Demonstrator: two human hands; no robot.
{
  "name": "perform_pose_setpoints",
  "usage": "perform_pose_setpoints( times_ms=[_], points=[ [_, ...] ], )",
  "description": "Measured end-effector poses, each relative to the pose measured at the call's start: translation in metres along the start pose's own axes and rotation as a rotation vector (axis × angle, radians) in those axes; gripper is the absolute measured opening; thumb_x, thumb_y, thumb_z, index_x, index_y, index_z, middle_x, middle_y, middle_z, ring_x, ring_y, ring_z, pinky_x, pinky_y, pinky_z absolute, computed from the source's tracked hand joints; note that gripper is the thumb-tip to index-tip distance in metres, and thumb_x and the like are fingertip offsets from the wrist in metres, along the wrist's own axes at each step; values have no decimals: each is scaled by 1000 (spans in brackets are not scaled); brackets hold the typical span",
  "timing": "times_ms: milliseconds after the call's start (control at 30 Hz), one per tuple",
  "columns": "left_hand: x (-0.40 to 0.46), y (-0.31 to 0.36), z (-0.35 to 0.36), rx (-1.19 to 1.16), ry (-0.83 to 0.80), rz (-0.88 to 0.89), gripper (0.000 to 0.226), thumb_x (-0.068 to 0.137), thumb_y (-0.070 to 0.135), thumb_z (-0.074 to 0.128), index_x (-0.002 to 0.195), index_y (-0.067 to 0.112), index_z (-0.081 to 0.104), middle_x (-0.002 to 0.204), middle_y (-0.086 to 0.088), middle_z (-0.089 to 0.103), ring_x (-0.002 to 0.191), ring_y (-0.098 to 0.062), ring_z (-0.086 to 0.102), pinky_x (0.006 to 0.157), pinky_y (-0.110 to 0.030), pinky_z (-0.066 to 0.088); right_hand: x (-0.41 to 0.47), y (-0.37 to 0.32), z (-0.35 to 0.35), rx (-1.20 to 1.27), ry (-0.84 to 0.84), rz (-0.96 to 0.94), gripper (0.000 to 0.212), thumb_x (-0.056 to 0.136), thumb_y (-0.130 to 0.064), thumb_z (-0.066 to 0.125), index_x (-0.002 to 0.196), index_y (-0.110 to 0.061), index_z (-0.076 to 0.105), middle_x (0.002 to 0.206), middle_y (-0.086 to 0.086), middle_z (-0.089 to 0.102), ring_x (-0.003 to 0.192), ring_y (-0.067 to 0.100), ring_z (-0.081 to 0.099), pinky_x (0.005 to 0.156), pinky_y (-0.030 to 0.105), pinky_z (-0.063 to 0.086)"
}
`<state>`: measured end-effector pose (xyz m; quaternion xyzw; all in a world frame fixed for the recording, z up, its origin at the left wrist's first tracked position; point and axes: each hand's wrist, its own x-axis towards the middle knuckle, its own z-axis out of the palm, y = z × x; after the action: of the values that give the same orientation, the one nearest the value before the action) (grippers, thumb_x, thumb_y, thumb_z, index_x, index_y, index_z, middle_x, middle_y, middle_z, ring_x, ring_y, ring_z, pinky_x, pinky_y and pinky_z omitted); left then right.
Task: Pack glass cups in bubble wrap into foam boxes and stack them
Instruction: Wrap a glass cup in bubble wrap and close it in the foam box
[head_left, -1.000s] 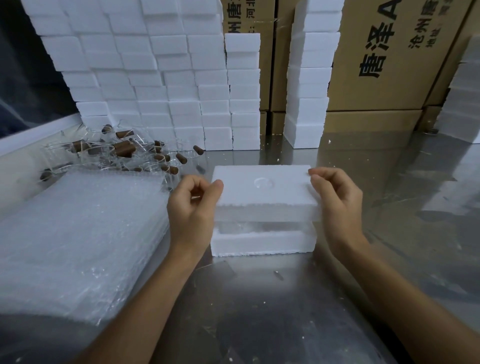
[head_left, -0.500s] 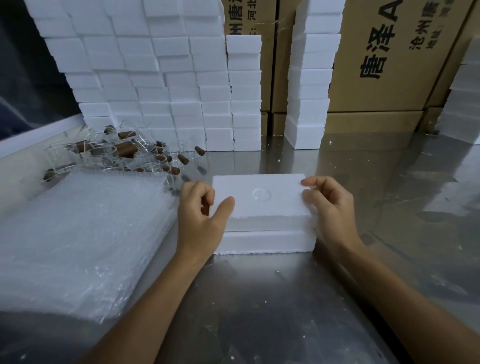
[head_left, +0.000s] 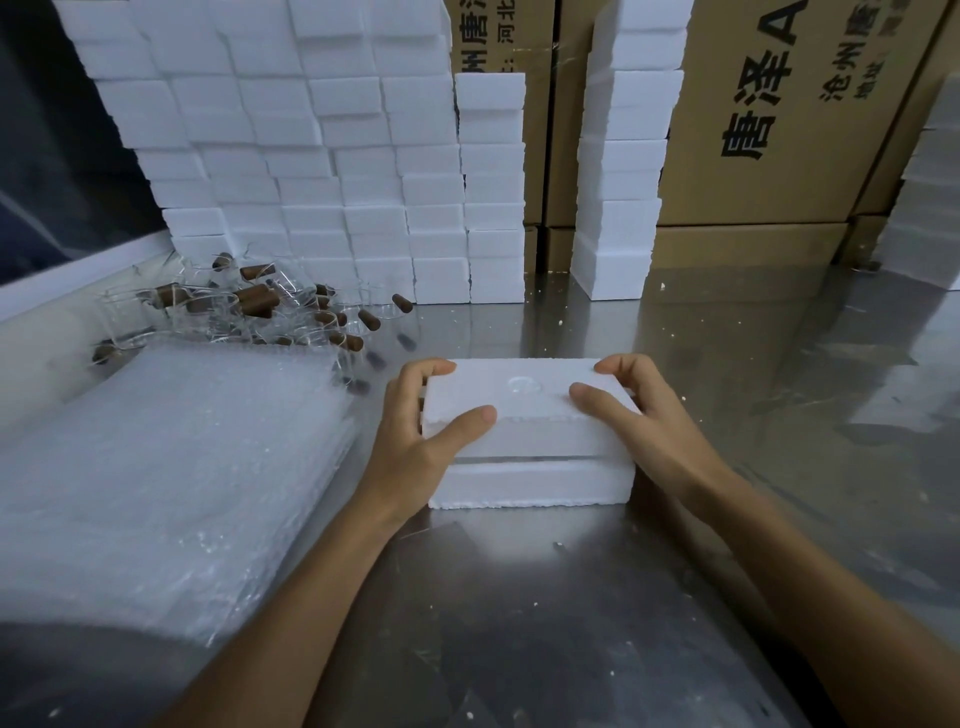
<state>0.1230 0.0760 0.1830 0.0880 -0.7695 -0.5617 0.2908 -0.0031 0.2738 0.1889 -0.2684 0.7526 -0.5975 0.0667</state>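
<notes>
Here, both hands clasp a white foam lid (head_left: 524, 402) seated on its foam box (head_left: 535, 483) near the middle of the steel table (head_left: 571, 597), a thin gap showing between them. The left hand (head_left: 415, 436) and right hand (head_left: 649, 421) each curl fingers around the lid's ends. Bubble wrap (head_left: 166, 467) lies at the table's left edge, glass cups (head_left: 249, 312) behind it, stacked foam boxes (head_left: 322, 171) along the far edge.

The foam box (head_left: 530, 441) is white, the cardboard cartons (head_left: 769, 119) brown with black characters, the table (head_left: 519, 597) shiny grey.
</notes>
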Motion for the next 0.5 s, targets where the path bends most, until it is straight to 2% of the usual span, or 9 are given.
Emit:
perform_pose_setpoints(
  times_ms=[100, 233, 333, 400, 500],
  points=[
    [1, 0, -4, -64, -43, -35, 64, 59, 62, 73, 116, 38, 55, 116, 17, 61, 110, -6, 59, 80, -14, 47, 0, -6, -8, -47, -76, 14, 60, 66, -71, 67, 115, -40, 52, 117, -16, 58, 101, 4, 60, 71, 16, 47],
    [4, 0, -15, -38, -108, -49, 66, 56, 55, 81, 113, 40, 54, 112, 26, 60, 113, -5, 57, 81, -19, 52, 3, -9, -19, -52, -165, 25, 76, 50, -74, 75, 112, -36, 55, 120, -12, 58, 104, 11, 61, 72, 20, 53],
    [4, 1, -18, -7, -184, -54, 71, 52, 54, 84, 115, 44, 52, 111, 33, 57, 116, -5, 53, 81, -18, 54, 6, -9, -27, -39, -156, -4, 73, 48, -69, 84, 106, -32, 60, 118, -8, 61, 101, 15, 65, 66, 20, 56],
    [3, -1, -19, 6, -218, -54, 74, 50, 55, 84, 116, 47, 52, 118, 26, 57, 119, -7, 52, 86, -23, 55, 6, -7, -32, -45, -210, -15, 72, 47, -66, 83, 108, -36, 58, 121, -7, 59, 107, 17, 63, 71, 24, 59],
    [5, -3, -22, 4, -213, -61, 73, 48, 53, 87, 114, 50, 55, 120, 22, 59, 120, -10, 53, 92, -34, 56, 4, -2, -32, -77, -322, -27, 81, 46, -61, 88, 117, -49, 52, 126, -11, 56, 115, 14, 59, 89, 34, 58]
  ],
)
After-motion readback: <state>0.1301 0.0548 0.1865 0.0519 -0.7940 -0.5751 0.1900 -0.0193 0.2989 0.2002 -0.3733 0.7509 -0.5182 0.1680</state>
